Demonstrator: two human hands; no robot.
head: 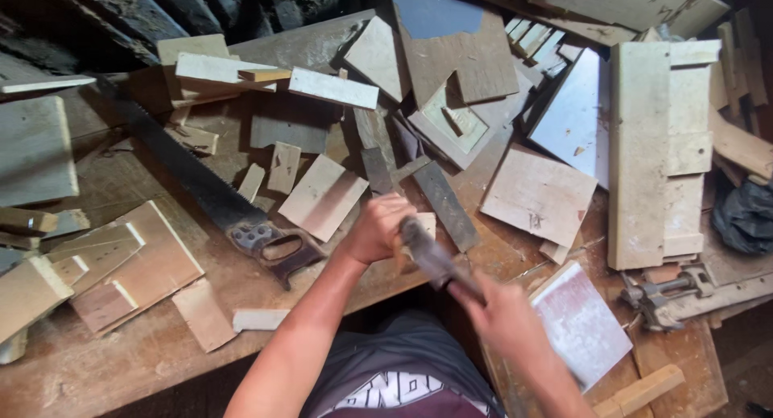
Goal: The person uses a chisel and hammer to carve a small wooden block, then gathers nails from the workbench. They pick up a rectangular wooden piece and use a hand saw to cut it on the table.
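Note:
My left hand (377, 229) is closed around a small pale wooden block (424, 223) at the near edge of the workbench (121, 362). My right hand (498, 312) grips the handle end of a dark flat tool (431, 255), perhaps a file or rasp. The tool's far end lies against the block, just beside my left fingers. Both hands are over the gap at the bench's front edge, above my lap. The block is mostly hidden by my left hand.
A hand saw (193, 180) with a dark handle (278, 250) lies to the left. Several wood offcuts and boards (538, 194) cover the bench. A long pale board (644, 156) lies right, a metal clamp (664, 293) near it, a dark cloth (745, 213) at far right.

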